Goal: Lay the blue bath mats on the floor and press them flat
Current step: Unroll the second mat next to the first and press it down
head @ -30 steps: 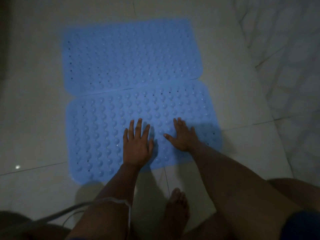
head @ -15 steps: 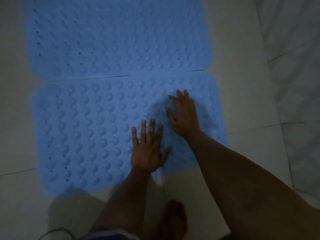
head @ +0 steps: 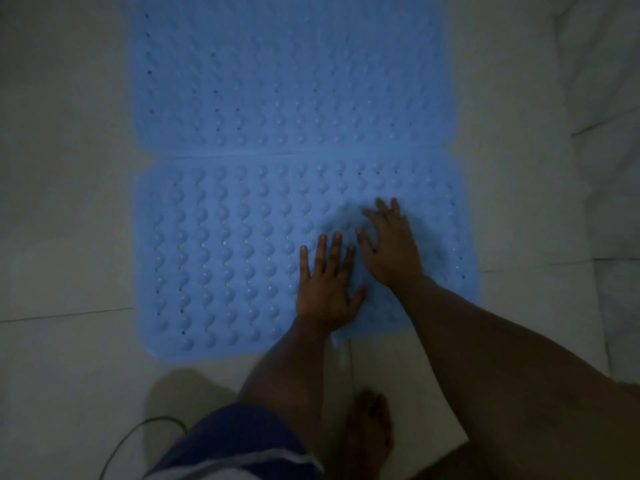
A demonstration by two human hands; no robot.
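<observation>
Two blue bath mats with raised bumps and small holes lie side by side on the pale tiled floor, long edges touching. The far mat [head: 287, 81] fills the upper middle of the head view. The near mat [head: 221, 258] lies below it. My left hand [head: 327, 284] rests palm down, fingers spread, on the near mat close to its front edge. My right hand [head: 389, 245] lies flat just to the right and a little farther out on the same mat. Neither hand holds anything.
A bare foot [head: 369, 434] stands on the tiles just in front of the near mat. A thin cable [head: 138, 434] curves at the lower left beside a dark blue sleeve [head: 239, 445]. A white tiled wall [head: 602, 133] rises at the right.
The camera has shifted left, so the mats and hands sit farther right in view. Both hands stay pressed flat on the near mat, the right hand having slid forward over the last second.
</observation>
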